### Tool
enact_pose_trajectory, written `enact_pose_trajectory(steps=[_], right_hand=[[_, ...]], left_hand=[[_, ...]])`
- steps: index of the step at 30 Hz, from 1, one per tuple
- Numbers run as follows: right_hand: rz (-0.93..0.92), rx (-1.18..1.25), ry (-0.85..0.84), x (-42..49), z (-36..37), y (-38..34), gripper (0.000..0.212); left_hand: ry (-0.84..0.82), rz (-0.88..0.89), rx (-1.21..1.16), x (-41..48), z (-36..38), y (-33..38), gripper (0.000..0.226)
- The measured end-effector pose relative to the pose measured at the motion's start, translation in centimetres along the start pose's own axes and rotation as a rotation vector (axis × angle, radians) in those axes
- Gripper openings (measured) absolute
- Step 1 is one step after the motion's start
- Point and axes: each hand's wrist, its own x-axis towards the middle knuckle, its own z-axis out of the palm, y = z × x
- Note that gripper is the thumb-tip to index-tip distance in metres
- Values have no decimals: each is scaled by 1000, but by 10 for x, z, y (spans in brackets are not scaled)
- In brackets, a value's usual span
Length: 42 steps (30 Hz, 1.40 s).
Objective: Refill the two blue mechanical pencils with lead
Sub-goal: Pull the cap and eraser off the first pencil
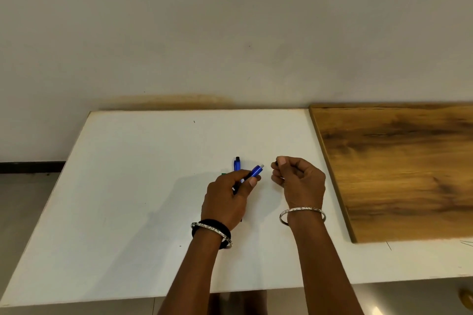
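My left hand grips a blue mechanical pencil that points up and to the right, its white eraser end bare. A second blue pencil with a dark cap lies on the white table just behind that hand, partly hidden by it. A bit of green peeks out beside my left fingers; I cannot tell what it is. My right hand is to the right of the held pencil, fingers pinched on a small dark piece, apparently the pencil's cap.
A wooden board lies on the table's right side, its edge close to my right hand. A plain wall stands behind the table. Thin lead-like sticks lie near the right edge. The table's left edge drops to the floor.
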Motion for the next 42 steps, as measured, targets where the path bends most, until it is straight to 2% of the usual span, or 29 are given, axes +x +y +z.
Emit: enact_pose_trajectory(steps=[2, 4, 8, 13, 18, 22, 24, 28, 33, 39, 42], right_hand=[[-193, -249, 54, 2, -2, 4, 6], [-312, -458, 35, 3, -1, 7, 9], [-245, -662, -27, 2, 4, 15, 14], [-217, -744, -51, 4, 7, 15, 19], [-146, -699, -27, 7, 1, 8, 32], [-125, -436, 56, 10, -8, -2, 14], [-48, -292, -32, 9, -8, -7, 8], [62, -166, -318, 6, -5, -10, 16], [60, -94, -389, 7, -6, -10, 7], [30, -144, -340, 8, -4, -8, 7], [13, -118, -222, 14, -11, -9, 5]], left_hand=[[37, -13, 1, 1, 2, 0, 30], [47, -13, 0, 1, 4, 2, 30], [58, -13, -12, 1, 8, 4, 32], [93, -10, -16, 3, 9, 3, 29], [78, -21, 21, 4, 8, -1, 30], [98, -35, 35, 5, 4, -4, 29], [92, -38, 45, 5, 4, -4, 30], [65, -20, 48, 5, 6, -3, 28], [55, -7, 52, 4, 5, -2, 26], [18, -7, 59, 4, 5, 1, 27], [9, -23, 56, 3, 4, 0, 28]])
